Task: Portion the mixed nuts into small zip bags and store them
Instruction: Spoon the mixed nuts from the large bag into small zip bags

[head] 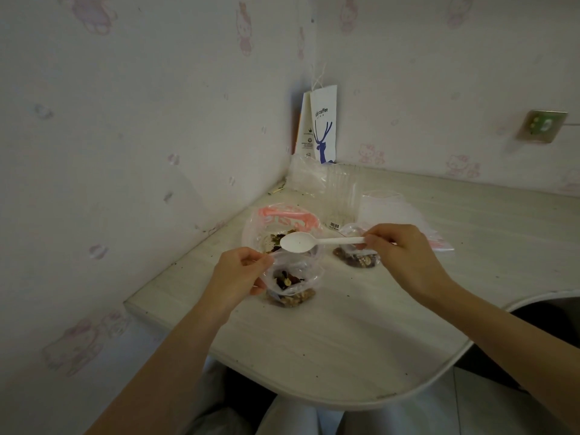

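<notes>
Filling is the step in hand: the left hand (240, 273) pinches open the mouth of a small zip bag (301, 271), part-full of nuts, on the table (345, 324), while the right hand (397, 249) pinches the handle end of a white plastic spoon (296, 242) whose bowl is empty and hovers just above that mouth. Just beyond lies the large bag of mixed nuts (282, 215); a filled bag (357, 259) rests to the right. Next, probably, another scoop from the large bag, or sealing the zip.

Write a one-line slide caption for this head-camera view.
Left hand pinches a zip bag of nuts while the right hand holds an empty white spoon by its mouth.
</notes>
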